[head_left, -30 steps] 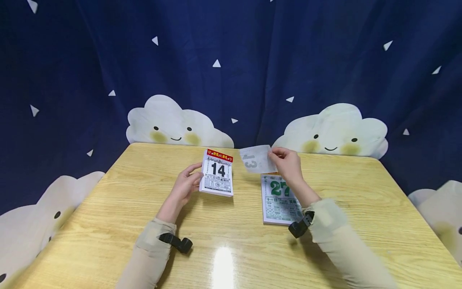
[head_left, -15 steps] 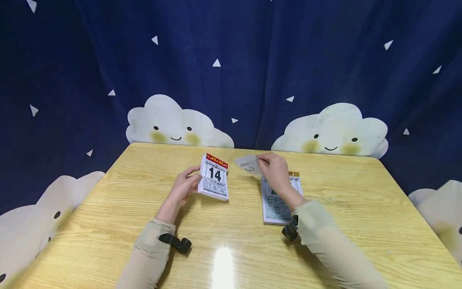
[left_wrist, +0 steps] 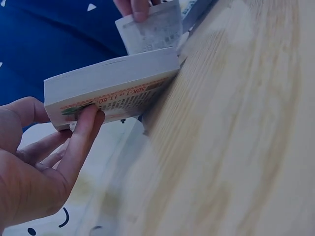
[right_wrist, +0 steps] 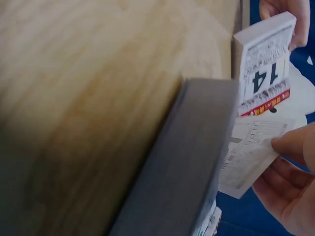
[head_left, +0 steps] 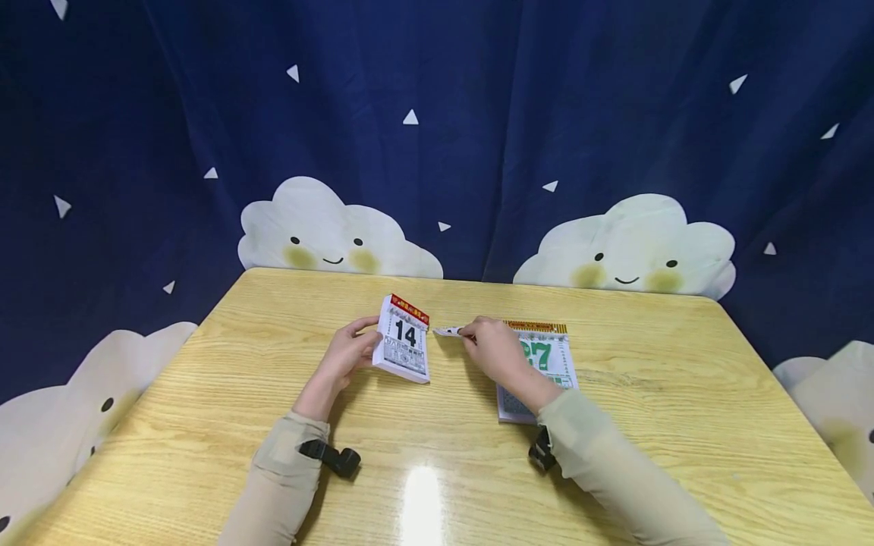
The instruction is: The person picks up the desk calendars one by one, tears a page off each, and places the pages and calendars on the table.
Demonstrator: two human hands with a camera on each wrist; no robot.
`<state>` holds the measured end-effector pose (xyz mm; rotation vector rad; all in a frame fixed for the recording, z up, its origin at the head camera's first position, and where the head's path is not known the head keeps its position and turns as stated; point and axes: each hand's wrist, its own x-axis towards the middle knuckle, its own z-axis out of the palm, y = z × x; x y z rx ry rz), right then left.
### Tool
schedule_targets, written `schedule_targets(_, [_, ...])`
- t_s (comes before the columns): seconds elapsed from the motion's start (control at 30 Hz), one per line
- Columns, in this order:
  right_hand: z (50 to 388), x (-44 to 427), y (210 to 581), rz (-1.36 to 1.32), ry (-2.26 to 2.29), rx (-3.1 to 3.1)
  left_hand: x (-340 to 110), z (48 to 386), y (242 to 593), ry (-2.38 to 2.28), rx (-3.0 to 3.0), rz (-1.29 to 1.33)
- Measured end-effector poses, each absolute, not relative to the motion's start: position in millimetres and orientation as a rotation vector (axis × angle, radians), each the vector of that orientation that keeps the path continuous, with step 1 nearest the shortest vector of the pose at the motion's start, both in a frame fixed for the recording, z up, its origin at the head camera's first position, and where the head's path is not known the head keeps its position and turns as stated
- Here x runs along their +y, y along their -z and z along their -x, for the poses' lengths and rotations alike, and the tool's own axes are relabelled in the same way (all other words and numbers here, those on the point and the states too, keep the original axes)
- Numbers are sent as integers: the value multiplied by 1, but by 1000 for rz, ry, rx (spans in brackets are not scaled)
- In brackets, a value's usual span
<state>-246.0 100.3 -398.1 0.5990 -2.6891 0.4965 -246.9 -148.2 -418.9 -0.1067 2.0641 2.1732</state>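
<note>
My left hand (head_left: 344, 355) grips a thick white paper calendar block with a red top band and black 14 (head_left: 404, 343), tilted over the yellow wooden table (head_left: 423, 428). My right hand (head_left: 500, 350) pinches a thin white paper sheet (right_wrist: 248, 155) just beside it; under my right wrist lies a green-numbered white calendar block (head_left: 558, 358).

- which colours does the calendar marked 14 (head_left: 403, 341) carry?
- white pages, a bold black number and a red top strip with yellow lettering.
- and the other calendar (head_left: 548, 355)?
- a green number on white, under a gold header patterned with dark marks.
- the loose sheet (right_wrist: 253, 153)?
- whitish, printed in grey and black.
- and around them?
- a yellow-brown, wood-grained table (head_left: 437, 432), beige sleeves (head_left: 276, 481), black wrist cameras (head_left: 331, 456), and a navy curtain (head_left: 464, 76) patterned with white triangles (head_left: 410, 117) and yellow-cheeked white clouds (head_left: 321, 220).
</note>
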Motion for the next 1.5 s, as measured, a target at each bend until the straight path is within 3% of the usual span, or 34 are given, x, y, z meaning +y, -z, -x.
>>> schedule_targets(0.6, [233, 83, 411, -803, -324, -2921, -161, 248, 420, -2022, 2173, 118])
schedule_targets(1.5, [229, 73, 412, -828, -430, -3016, -165, 247, 424, -1793, 2430, 284])
